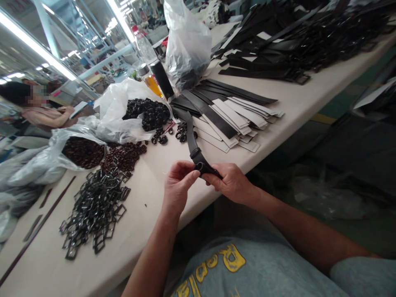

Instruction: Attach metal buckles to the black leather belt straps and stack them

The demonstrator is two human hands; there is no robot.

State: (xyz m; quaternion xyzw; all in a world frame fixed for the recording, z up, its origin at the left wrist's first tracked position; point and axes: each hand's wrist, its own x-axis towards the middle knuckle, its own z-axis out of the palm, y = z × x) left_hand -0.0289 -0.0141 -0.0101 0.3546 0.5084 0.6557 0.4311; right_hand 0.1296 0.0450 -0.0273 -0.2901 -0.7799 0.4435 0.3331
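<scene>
A dark belt runs from the pile of straps down to my two hands near the table's front edge. A loop sits around it a little above my fingers. My left hand pinches the belt's folded end, where a small rolled opening shows. From the other side, my right hand grips the same end between thumb and fingers. Part of what lies between my fingers is hidden. Small black loops are scattered beside the belt, and a heap of black metal buckles lies to the left.
Flat straps with pale backs spread behind my hands. Bags of black loops and brown pieces stand at the left. A dark flask, a bottle and finished belts are farther back. A person sits across the table.
</scene>
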